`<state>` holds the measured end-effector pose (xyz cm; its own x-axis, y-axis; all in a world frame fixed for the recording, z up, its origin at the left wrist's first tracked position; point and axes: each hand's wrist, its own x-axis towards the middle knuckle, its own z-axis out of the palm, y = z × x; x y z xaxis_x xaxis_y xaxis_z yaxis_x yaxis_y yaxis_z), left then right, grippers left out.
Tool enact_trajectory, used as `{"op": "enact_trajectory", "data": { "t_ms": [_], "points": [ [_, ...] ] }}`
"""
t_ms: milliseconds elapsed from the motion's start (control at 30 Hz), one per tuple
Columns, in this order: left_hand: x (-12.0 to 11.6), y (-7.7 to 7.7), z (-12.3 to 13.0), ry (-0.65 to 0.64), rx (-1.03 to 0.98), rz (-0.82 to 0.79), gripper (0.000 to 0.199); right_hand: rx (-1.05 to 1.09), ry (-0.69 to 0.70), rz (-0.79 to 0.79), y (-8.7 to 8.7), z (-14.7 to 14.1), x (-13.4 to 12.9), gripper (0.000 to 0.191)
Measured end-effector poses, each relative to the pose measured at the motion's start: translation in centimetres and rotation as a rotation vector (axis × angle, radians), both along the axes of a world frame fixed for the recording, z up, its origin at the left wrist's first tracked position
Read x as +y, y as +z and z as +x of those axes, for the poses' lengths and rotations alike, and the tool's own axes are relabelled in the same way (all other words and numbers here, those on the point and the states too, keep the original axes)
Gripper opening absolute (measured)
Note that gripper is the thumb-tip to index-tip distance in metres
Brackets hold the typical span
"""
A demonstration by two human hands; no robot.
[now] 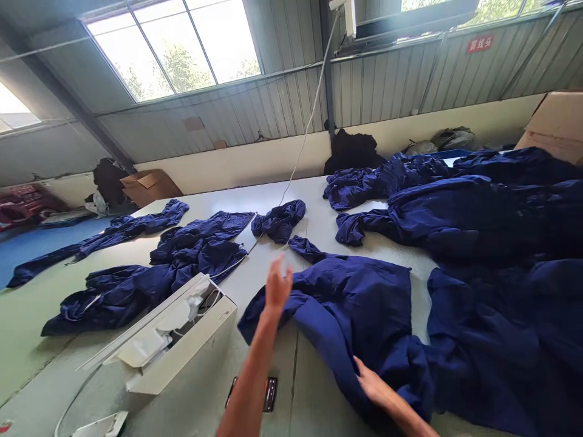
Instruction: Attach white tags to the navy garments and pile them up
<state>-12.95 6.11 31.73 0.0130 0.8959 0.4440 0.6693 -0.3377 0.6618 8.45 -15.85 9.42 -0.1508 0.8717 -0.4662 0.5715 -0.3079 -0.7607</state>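
A dark blue garment (364, 297) lies spread on the pale table (228, 364) in front of me. My left hand (278, 284) is raised over its left edge, fingers apart and slightly blurred, with nothing in them. Low on the garment, my right hand (371, 382) rests against a fold; its fingers are partly tucked behind the cloth, so whether they grip it is hard to tell. Beneath my left forearm lies a phone (269, 394), partly covered.
An open white box (182, 346) with cables stands at the left. Blue garments (200, 243) lie beyond it, and a large pile (492, 224) covers the right side. A white cord (314, 109) hangs down to the table. Cardboard boxes (152, 187) stand behind.
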Motion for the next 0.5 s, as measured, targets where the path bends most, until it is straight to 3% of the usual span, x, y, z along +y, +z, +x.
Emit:
{"op": "enact_trajectory", "data": {
  "t_ms": [100,167,233,300,367,433,500],
  "points": [
    [-6.5,-4.5,5.9,-0.427,0.259,-0.18,0.044,0.006,-0.005,-0.03,0.3,-1.9,0.2,0.07],
    [-10.8,-9.1,8.6,-0.449,0.387,-0.39,0.05,0.08,0.044,0.003,0.5,-1.8,0.6,0.062],
    [-14.0,-13.9,9.5,-0.367,0.456,-0.554,0.055,0.121,0.115,0.036,0.9,-0.3,1.2,0.048],
    [-16.2,-18.2,8.7,-0.345,0.503,-0.619,0.057,0.037,0.114,0.086,1.4,2.3,2.3,0.042],
    [-17.5,-21.5,6.9,-0.386,0.536,-0.653,0.061,-0.152,0.03,0.186,1.8,5.5,3.7,0.044],
    [-17.9,-23.3,4.8,-0.465,0.555,-0.67,0.067,-0.37,-0.042,0.284,1.6,8.5,5.0,0.047],
    [-17.3,-23.8,2.8,-0.556,0.573,-0.66,0.074,-0.577,-0.055,0.264,0.6,10.6,5.7,0.052]
  ]
}}
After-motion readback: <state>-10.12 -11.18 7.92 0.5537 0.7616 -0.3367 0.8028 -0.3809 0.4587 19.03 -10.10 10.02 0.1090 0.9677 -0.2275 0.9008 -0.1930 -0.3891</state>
